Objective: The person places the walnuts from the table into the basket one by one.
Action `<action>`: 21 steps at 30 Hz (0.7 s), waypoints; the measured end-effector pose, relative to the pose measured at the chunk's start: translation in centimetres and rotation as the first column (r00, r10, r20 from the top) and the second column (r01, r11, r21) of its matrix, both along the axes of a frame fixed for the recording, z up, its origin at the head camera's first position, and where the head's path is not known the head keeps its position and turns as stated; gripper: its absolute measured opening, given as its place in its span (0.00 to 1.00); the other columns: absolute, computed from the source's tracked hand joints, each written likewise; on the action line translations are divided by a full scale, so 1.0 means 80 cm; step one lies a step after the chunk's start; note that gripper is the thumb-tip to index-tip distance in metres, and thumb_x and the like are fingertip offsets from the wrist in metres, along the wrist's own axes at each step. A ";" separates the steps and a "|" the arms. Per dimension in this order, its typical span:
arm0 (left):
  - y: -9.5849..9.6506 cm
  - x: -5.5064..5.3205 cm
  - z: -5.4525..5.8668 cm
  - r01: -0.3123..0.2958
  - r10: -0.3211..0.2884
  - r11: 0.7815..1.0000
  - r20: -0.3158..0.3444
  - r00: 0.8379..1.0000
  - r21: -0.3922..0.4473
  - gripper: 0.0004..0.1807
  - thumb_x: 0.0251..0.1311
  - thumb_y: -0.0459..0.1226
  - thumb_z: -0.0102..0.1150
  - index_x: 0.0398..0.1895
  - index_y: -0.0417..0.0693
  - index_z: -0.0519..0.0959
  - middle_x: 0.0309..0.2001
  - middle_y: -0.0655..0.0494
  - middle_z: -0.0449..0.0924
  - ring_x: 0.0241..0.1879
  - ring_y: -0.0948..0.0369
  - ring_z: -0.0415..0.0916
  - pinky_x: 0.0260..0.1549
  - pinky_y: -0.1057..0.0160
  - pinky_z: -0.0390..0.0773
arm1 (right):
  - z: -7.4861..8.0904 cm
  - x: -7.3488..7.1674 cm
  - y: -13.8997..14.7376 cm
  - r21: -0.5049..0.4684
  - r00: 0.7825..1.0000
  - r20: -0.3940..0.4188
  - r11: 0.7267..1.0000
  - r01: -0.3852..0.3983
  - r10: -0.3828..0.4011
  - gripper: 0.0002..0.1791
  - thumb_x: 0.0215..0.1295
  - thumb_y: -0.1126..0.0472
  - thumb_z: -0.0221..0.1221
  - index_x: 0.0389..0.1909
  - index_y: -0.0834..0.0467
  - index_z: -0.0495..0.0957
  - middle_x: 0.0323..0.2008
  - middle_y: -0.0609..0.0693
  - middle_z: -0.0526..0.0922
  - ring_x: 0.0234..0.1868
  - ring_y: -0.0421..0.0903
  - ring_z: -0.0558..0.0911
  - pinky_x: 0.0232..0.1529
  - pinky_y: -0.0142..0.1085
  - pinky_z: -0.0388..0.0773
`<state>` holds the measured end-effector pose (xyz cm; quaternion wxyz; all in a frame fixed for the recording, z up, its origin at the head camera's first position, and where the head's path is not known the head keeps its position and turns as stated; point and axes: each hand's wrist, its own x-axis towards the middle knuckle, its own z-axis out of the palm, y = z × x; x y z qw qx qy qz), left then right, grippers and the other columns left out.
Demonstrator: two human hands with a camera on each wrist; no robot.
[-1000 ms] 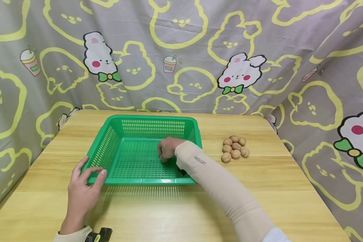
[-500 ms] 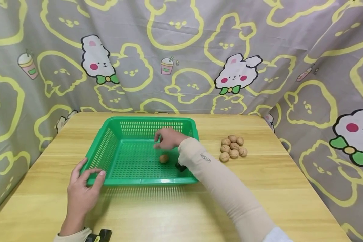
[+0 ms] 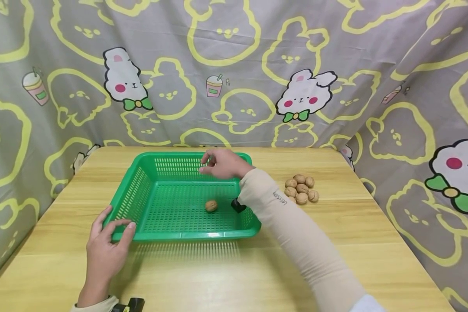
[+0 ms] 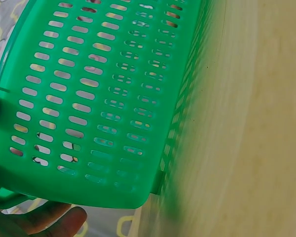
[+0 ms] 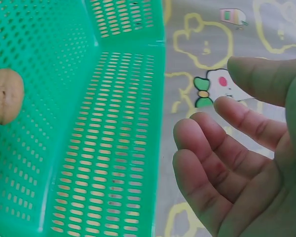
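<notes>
A single walnut (image 3: 211, 206) lies on the floor of the green plastic basket (image 3: 196, 236), right of its middle. My right hand (image 3: 226, 164) is raised over the basket's back right part, its fingers loosely bent and nothing in them. In the right wrist view, the palm and fingers (image 5: 214, 170) show bare beside the basket wall, with the walnut at the far left edge. My left hand (image 3: 108, 249) grips the basket's near left corner, thumb on the front rim and fingers over the left rim. Its fingertips (image 4: 69, 222) show below the basket in the left wrist view.
Several walnuts (image 3: 302, 188) sit in a cluster on the wooden table (image 3: 359, 242), right of the basket; the right sleeve (image 3: 296, 234) partly covers one. A patterned grey curtain (image 3: 167, 39) hangs behind the table and along its sides.
My right hand has let go of a walnut on the basket floor, then risen up and back from it. My left hand has stayed at the basket corner.
</notes>
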<state>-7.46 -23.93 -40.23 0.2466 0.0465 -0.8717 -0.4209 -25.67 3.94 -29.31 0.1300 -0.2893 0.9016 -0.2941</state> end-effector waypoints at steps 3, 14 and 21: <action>0.000 0.000 -0.001 -0.003 0.003 1.000 0.003 1.000 0.006 0.12 0.63 0.38 0.58 0.37 0.36 0.81 0.71 0.43 0.57 0.66 0.34 0.54 0.55 0.27 0.54 | 0.009 0.001 0.006 -0.019 1.000 -0.016 1.000 0.016 -0.016 0.15 0.67 0.50 0.59 0.49 0.54 0.76 0.37 0.47 0.81 0.38 0.44 0.79 0.41 0.39 0.75; -0.001 -0.001 -0.001 -0.002 0.002 1.000 -0.004 1.000 -0.002 0.11 0.63 0.38 0.58 0.37 0.37 0.81 0.71 0.43 0.58 0.66 0.35 0.55 0.54 0.25 0.55 | 0.020 -0.002 0.044 -0.055 0.996 -0.041 0.996 0.076 -0.079 0.18 0.67 0.51 0.60 0.52 0.57 0.77 0.40 0.50 0.81 0.40 0.47 0.79 0.42 0.42 0.75; -0.002 -0.002 -0.005 0.008 -0.009 1.000 -0.039 0.999 -0.018 0.10 0.63 0.38 0.59 0.36 0.38 0.81 0.70 0.42 0.59 0.68 0.39 0.54 0.54 0.25 0.54 | 0.013 -0.007 0.075 -0.156 0.990 -0.023 0.979 0.133 -0.138 0.12 0.68 0.53 0.60 0.46 0.55 0.77 0.39 0.52 0.79 0.38 0.49 0.79 0.38 0.42 0.77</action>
